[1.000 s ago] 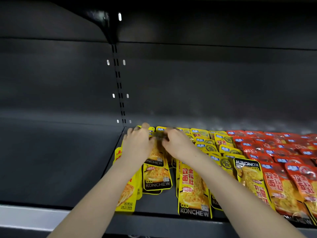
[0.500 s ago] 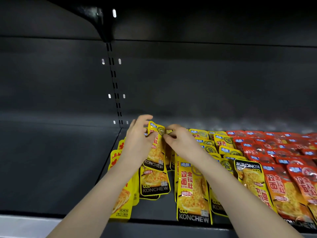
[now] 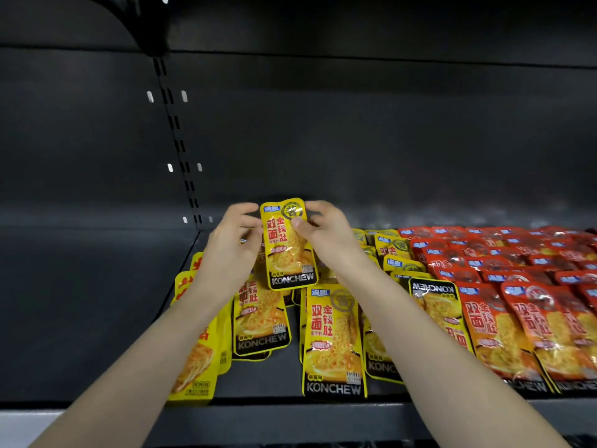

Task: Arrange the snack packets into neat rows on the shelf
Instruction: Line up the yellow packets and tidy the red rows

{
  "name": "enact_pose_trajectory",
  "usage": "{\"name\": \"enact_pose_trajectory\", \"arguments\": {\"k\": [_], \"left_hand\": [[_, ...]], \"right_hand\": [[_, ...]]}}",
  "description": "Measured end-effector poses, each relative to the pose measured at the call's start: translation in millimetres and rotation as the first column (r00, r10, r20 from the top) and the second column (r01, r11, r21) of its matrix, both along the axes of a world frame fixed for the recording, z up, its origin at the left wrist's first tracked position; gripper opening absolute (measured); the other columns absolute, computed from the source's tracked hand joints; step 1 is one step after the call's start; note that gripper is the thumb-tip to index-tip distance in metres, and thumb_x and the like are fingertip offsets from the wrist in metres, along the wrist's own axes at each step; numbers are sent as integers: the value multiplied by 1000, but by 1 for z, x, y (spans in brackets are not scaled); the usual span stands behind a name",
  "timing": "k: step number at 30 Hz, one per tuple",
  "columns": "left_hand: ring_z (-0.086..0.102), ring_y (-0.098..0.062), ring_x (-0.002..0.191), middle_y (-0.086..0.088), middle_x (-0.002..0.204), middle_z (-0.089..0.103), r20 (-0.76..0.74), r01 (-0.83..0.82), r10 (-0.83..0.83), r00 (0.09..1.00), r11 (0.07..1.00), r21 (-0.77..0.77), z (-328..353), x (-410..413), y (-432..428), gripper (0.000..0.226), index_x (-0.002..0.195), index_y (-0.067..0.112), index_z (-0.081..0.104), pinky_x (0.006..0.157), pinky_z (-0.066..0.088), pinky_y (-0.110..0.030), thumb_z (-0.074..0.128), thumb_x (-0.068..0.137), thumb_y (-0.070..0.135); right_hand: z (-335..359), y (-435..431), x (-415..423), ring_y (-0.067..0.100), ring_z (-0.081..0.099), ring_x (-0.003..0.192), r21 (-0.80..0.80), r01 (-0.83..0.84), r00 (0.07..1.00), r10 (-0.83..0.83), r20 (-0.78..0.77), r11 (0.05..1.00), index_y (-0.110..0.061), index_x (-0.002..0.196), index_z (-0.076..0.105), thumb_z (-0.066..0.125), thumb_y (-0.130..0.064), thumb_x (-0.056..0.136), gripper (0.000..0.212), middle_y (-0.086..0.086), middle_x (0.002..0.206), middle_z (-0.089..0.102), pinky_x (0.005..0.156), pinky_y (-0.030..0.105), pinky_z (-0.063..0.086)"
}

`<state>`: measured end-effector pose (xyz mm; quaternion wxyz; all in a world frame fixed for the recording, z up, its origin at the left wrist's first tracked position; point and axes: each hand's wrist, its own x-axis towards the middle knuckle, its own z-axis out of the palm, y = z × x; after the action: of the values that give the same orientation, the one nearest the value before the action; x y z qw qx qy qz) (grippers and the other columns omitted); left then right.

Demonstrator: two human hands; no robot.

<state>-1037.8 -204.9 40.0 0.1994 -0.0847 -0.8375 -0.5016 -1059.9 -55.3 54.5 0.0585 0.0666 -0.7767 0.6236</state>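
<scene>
Right hand (image 3: 326, 237) pinches the raised packet (image 3: 287, 250) near its upper right corner, thumb on the printed face and fingers curled behind. Our left hand (image 3: 231, 250) curls round its left edge. We hold it upright, printed side toward us, above the yellow packets (image 3: 332, 341) lying on the shelf (image 3: 290, 418).

Right of the raised packet, the red packets (image 3: 517, 286) lie in overlapping rows that look fairly even. Below it and to either side the yellow ones are skewed, with uneven gaps. One upside-down packet (image 3: 436, 305) sits to its lower right. We judge the job roughly half done: the red side looks set, and the yellow side needs straightening.

We count one packet in the air, one inverted, and about four yellow fronts below it. The stacks behind overlap too much to count.
</scene>
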Motion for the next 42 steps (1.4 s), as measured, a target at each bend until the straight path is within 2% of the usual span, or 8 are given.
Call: {"name": "enact_pose_trajectory", "arguments": {"k": [5, 9, 13, 17, 23, 27, 35, 42], "left_hand": [[57, -12, 102, 7, 103, 59, 34, 13, -6, 999, 978, -207, 14, -5, 9, 35, 130, 11, 44, 89, 48, -32, 46, 95, 7], [61, -21, 101, 2, 104, 65, 70, -5, 32, 997, 932, -363, 16, -17, 16, 36, 128, 10, 47, 85, 51, -41, 46, 93, 5], [57, -26, 111, -7, 120, 63, 159, -6, 111, 981, 838, -546, 1, -21, 22, 38, 131, 15, 45, 90, 48, -42, 51, 93, 16], [39, -27, 128, -9, 131, 54, 119, -27, 140, 983, 752, -659, -7, -21, 24, 48, 139, 14, 35, 100, 38, -39, 51, 94, 21], [36, -24, 129, -7, 129, 55, 109, -27, 127, 986, 763, -646, -11, -25, 17, 45, 135, 15, 43, 101, 37, -36, 54, 91, 9], [38, -22, 126, -6, 127, 55, 81, -34, 117, 990, 746, -666, -13, -28, 14, 45, 132, 15, 52, 100, 36, -33, 54, 89, 1], [37, -20, 128, -4, 123, 57, 47, -63, 136, 990, 703, -708, -16, -25, 16, 30, 124, 15, 55, 98, 36, -34, 54, 93, 15], [46, -18, 122, -2, 117, 60, -17, -117, 144, 989, 726, -677, -16, -20, 16, 33, 115, 17, 57, 92, 35, -31, 58, 86, 2]], "right_hand": [[2, 3, -3, 41, 63, 93, 43, 79, 996, -77, -43, 996, -8, 108, 62, 53, -13, 94, 18, 19, 100, 68, 78, 53, 53], [0, 5, -11, 27, 65, 92, 120, 186, 980, -176, -89, 975, -8, 110, 61, 55, -16, 93, 20, 11, 100, 68, 83, 40, 54], [-5, 11, -17, 25, 61, 79, 178, 277, 959, -261, -110, 944, -3, 103, 58, 54, -17, 94, 17, 11, 92, 66, 69, 32, 47], [-9, 16, -21, 15, 45, 58, 203, 349, 936, -331, -121, 915, -4, 89, 50, 51, -19, 95, 16, -1, 67, 49, 60, 29, 36], [-2, 22, -19, 19, 51, 76, 60, 430, 894, -415, -166, 901, -5, 108, 50, 50, -18, 96, 18, 4, 85, 55, 67, 26, 37], [0, 25, -21, 17, 48, 74, -5, 471, 864, -463, -198, 882, -4, 104, 49, 50, -17, 96, 16, -4, 76, 49, 67, 25, 34], [-6, 21, -23, 29, 61, 86, -18, 418, 890, -413, -194, 908, -14, 97, 45, 51, -13, 95, 6, -14, 80, 50, 77, 42, 52], [-12, 15, -23, 28, 65, 88, 41, 371, 913, -357, -197, 928, -20, 100, 45, 53, -10, 93, 14, -14, 84, 52, 81, 47, 54]]}}
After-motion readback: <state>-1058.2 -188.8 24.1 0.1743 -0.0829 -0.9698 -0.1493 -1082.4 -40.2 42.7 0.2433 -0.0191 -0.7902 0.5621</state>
